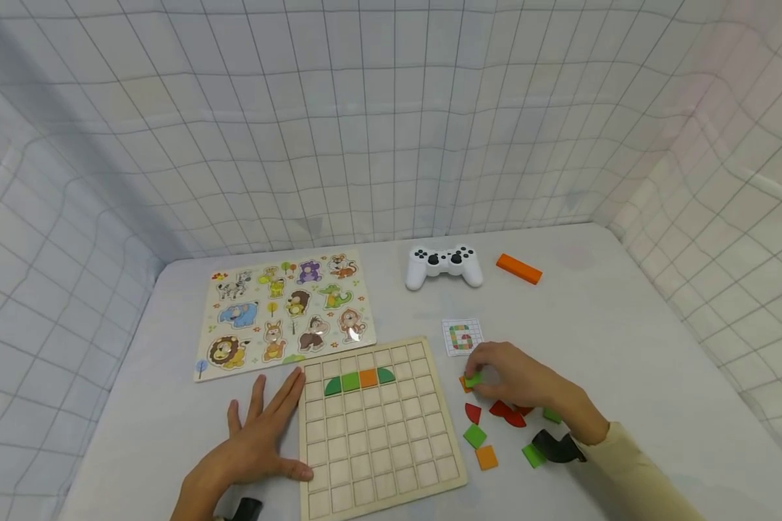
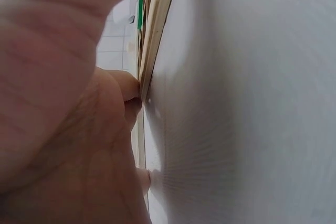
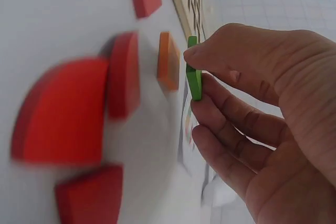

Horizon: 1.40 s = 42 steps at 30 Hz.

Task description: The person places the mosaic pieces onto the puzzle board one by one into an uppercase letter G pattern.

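Observation:
My left hand (image 1: 257, 441) lies with spread fingers along the left edge of a wooden grid board (image 1: 391, 441), thumb and index finger at its rim. Near the board's top sit a dark green quarter-round piece (image 1: 333, 386), a light green square (image 1: 350, 381), an orange square (image 1: 368, 378) and another dark green quarter-round piece (image 1: 385, 375). Right of the board, my right hand (image 1: 511, 376) pinches a light green square tile (image 3: 193, 72) between thumb and fingers. An orange tile (image 3: 168, 61) lies just beneath it. Red quarter-round pieces (image 3: 65, 114) are close by on the table.
A pattern card (image 1: 463, 337) lies beyond the right hand. Loose green (image 1: 475, 435) and orange tiles (image 1: 486, 457) lie right of the board. Farther back are an animal puzzle (image 1: 287, 311), a white game controller (image 1: 444, 266) and an orange bar (image 1: 519, 268). Grid-patterned curtains surround the table.

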Motion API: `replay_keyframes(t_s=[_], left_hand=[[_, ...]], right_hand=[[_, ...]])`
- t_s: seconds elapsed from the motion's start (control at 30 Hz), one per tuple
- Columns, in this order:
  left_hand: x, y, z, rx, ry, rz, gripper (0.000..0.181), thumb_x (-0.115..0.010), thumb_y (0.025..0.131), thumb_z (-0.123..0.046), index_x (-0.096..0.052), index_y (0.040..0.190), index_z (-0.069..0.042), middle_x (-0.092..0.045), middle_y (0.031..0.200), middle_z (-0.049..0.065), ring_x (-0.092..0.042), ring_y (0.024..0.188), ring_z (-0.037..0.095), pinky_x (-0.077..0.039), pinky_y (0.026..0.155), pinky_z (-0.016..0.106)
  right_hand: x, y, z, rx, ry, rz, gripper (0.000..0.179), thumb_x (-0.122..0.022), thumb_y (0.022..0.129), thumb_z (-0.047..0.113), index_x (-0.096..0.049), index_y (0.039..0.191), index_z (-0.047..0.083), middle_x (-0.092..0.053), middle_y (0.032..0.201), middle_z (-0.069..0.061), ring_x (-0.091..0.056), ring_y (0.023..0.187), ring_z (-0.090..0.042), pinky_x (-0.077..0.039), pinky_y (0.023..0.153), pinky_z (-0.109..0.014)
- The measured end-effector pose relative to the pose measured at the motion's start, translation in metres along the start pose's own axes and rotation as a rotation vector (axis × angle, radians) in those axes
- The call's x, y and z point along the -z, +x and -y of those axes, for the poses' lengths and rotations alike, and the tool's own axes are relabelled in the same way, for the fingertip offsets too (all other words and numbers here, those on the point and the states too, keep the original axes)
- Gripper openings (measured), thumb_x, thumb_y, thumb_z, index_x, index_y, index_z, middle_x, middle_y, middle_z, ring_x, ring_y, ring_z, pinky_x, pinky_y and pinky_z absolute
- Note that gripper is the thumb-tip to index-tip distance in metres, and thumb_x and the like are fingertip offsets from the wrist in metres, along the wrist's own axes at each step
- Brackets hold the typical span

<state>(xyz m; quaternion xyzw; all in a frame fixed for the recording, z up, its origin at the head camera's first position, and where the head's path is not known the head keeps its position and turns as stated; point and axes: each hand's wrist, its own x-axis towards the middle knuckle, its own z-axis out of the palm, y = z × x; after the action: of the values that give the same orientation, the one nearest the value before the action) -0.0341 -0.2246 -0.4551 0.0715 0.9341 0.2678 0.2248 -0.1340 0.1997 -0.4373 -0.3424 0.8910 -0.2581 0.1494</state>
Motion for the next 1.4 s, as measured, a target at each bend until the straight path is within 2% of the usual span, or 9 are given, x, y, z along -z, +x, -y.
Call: replay_keyframes(t_s=[0.13, 0.3, 0.53, 0.8, 1.4], left_hand=[[-0.001, -0.001, 0.000, -0.004, -0.013, -0.002, 0.146, -0.089, 0.053, -0.061, -0.003, 0.163, -0.019, 0.003, 0.171, 0.007, 0.025, 0.146, 0.054, 0.019, 0.100, 0.081], [-0.001, -0.001, 0.001, -0.004, -0.010, -0.006, 0.146, -0.089, 0.053, -0.060, -0.003, 0.163, -0.020, 0.003, 0.171, 0.007, 0.024, 0.146, 0.054, 0.019, 0.100, 0.081], [0.000, -0.001, 0.000, 0.008, -0.007, 0.000, 0.146, -0.089, 0.052, -0.060, -0.002, 0.163, -0.020, 0.003, 0.171, 0.008, 0.025, 0.146, 0.054, 0.020, 0.100, 0.080], [0.002, 0.001, 0.000, 0.001, -0.003, 0.004, 0.146, -0.089, 0.053, -0.061, -0.002, 0.163, -0.020, 0.003, 0.171, 0.007, 0.025, 0.146, 0.053, 0.019, 0.101, 0.080], [0.000, -0.002, 0.001, -0.008, -0.014, 0.002, 0.145, -0.089, 0.054, -0.062, -0.003, 0.163, -0.020, 0.002, 0.170, 0.009, 0.023, 0.146, 0.055, 0.018, 0.100, 0.080]], right_hand=[[-0.004, 0.010, 0.012, 0.062, -0.008, 0.005, 0.012, -0.075, 0.088, 0.014, -0.068, 0.095, 0.021, -0.064, 0.101, 0.013, -0.059, 0.096, -0.012, -0.050, 0.092, -0.036], [-0.012, 0.026, 0.028, 0.126, -0.034, 0.019, 0.010, -0.073, 0.089, 0.014, -0.069, 0.096, 0.020, -0.065, 0.103, 0.011, -0.058, 0.097, -0.012, -0.051, 0.090, -0.032], [-0.022, 0.050, 0.051, 0.189, -0.068, 0.074, 0.008, -0.071, 0.091, 0.017, -0.071, 0.099, 0.019, -0.065, 0.104, 0.010, -0.057, 0.101, -0.007, -0.050, 0.092, -0.028], [-0.032, 0.075, 0.077, 0.276, -0.133, 0.106, 0.010, -0.070, 0.091, 0.018, -0.074, 0.101, 0.016, -0.069, 0.104, 0.007, -0.061, 0.099, -0.008, -0.050, 0.093, -0.025], [-0.064, 0.121, 0.121, 0.331, -0.199, 0.148, 0.015, -0.073, 0.093, 0.023, -0.074, 0.106, 0.018, -0.069, 0.107, 0.008, -0.060, 0.100, -0.003, -0.048, 0.092, -0.017]])
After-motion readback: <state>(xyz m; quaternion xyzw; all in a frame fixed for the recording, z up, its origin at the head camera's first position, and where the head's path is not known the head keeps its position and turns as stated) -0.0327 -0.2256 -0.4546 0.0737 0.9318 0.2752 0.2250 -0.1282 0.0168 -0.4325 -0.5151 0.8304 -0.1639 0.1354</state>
